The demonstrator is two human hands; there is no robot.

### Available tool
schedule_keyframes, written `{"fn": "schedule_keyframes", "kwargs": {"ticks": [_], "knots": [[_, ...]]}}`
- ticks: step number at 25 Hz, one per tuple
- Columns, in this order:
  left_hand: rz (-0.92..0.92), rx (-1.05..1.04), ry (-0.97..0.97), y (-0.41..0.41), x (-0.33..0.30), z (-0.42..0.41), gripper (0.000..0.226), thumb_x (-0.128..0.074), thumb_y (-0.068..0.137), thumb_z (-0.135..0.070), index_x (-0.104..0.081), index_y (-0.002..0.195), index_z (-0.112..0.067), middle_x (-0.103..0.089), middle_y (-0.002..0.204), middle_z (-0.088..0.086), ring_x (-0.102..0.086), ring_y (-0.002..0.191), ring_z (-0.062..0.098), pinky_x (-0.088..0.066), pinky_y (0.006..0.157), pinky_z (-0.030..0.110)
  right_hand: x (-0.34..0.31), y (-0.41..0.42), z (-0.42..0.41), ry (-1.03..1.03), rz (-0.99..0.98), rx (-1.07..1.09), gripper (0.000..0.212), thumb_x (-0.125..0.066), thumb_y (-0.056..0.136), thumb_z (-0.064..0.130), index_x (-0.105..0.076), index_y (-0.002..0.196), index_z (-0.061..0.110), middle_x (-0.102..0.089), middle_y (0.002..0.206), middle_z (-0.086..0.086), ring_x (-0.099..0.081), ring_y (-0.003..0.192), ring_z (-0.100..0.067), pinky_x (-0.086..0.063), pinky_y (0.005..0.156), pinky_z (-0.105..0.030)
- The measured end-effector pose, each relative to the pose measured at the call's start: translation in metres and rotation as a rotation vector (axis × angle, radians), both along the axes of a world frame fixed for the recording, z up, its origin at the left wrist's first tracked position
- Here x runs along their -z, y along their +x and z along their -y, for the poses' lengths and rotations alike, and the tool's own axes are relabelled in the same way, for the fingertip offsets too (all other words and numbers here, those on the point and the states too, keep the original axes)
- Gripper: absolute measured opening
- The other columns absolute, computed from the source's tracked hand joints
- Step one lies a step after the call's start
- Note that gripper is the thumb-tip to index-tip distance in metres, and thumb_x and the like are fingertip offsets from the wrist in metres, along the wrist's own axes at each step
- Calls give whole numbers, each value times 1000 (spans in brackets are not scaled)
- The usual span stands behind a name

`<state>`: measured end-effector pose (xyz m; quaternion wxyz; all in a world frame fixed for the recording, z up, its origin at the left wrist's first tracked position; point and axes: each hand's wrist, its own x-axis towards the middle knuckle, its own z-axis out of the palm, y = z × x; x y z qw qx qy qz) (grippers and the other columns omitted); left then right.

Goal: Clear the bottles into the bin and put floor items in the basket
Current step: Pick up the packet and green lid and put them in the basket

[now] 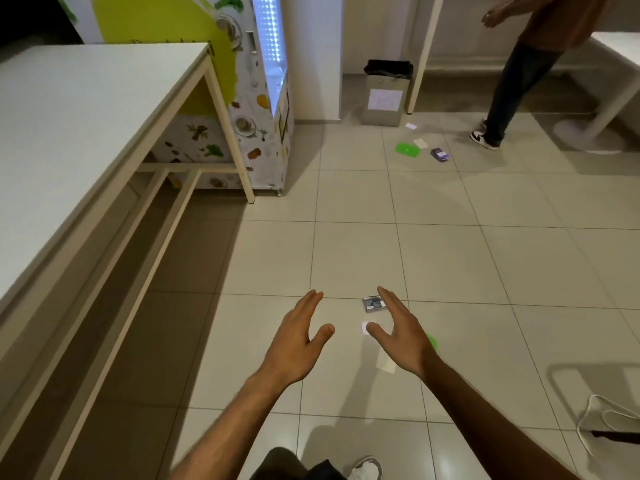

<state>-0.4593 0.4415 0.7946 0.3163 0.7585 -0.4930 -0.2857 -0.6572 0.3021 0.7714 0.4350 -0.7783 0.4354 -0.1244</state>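
Note:
My left hand (301, 336) and my right hand (398, 329) reach forward over the tiled floor, both open and holding nothing. Beneath my right hand lie a small grey box (372, 303), a pale round scrap (365, 328), a cream card (386, 364) and a green piece (431, 341) partly hidden by the hand. Farther off on the floor lie a green lid (407, 148), a cream card (420, 143), a purple box (440, 154) and a white slip (411, 126). A grey bin (386, 95) with a black liner stands against the far wall. No bottles or basket are in view.
A long white table (69, 126) runs along the left with a bench frame under it. A lit, decorated vending cabinet (266, 98) stands behind it. Another person (519, 74) stands at the far right by a second table (613, 46). A white cable (595, 420) lies at lower right.

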Motion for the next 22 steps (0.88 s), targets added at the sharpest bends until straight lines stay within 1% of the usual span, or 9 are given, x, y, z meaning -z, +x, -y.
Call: {"fn": "schedule_keyframes", "kwargs": {"ticks": [3, 5, 8, 11, 12, 14, 17, 19, 22], "knots": [[0, 64, 39, -5, 8, 49, 63, -50, 101, -48, -26, 157, -33, -21, 165, -15, -16, 151, 5, -19, 123, 30, 8, -16, 42, 24, 15, 84, 73, -68, 93, 29, -30, 156, 28, -30, 148, 29, -26, 148, -3, -25, 111, -20], [13, 113, 64, 0, 17, 85, 63, -50, 101, -47, -26, 157, -32, -22, 165, -12, -19, 151, 7, -21, 123, 33, 14, -24, 70, 44, 0, 136, 75, -69, 92, 29, -30, 156, 29, -29, 146, 30, -27, 146, -1, -25, 111, -19], [17, 213, 87, 7, 41, 151, 63, -52, 101, -45, -27, 157, -30, -24, 165, -10, -22, 151, 10, -22, 122, 32, 25, -36, 113, 61, -17, 153, 80, -71, 91, 31, -26, 157, 28, -25, 155, 22, -19, 148, -1, -20, 120, -25], [43, 345, 145, 12, 69, 225, 64, -51, 101, -45, -27, 158, -28, -25, 164, -8, -23, 151, 12, -20, 121, 29, 41, -44, 160, 59, -77, 218, 83, -71, 92, 29, -22, 159, 21, -22, 164, 6, -15, 152, -9, -15, 120, -25], [51, 377, 158, 13, 77, 247, 64, -51, 101, -45, -26, 158, -28, -25, 164, -7, -23, 150, 13, -20, 120, 29, 47, -45, 173, 55, -91, 229, 83, -70, 93, 29, -21, 159, 20, -21, 165, 4, -14, 153, -11, -15, 119, -24], [68, 422, 187, 14, 94, 288, 64, -53, 101, -43, -26, 157, -27, -26, 164, -5, -25, 149, 16, -19, 119, 28, 65, -49, 197, 68, -111, 264, 83, -68, 94, 30, -18, 160, 21, -18, 166, 7, -11, 153, -10, -13, 118, -24], [102, 438, 246, 14, 128, 342, 65, -56, 100, -39, -28, 157, -23, -28, 163, -1, -29, 148, 21, -16, 115, 25, 101, -58, 236, 122, -147, 306, 82, -66, 95, 30, -17, 160, 23, -17, 165, 10, -8, 153, -8, -10, 117, -23], [132, 462, 290, 10, 162, 366, 66, -54, 101, -41, -27, 157, -20, -28, 164, 2, -28, 149, 22, -15, 114, 24, 138, -66, 258, 146, -167, 296, 81, -66, 95, 29, -18, 160, 22, -18, 165, 8, -6, 154, -10, -9, 118, -24], [154, 465, 407, 7, 237, 397, 68, -52, 101, -41, -24, 158, -16, -26, 164, 7, -26, 150, 24, -16, 118, 30, 213, -79, 299, 203, -237, 254, 80, -65, 95, 27, -18, 160, 16, -16, 166, 2, -2, 154, -14, -5, 121, -28]]}}
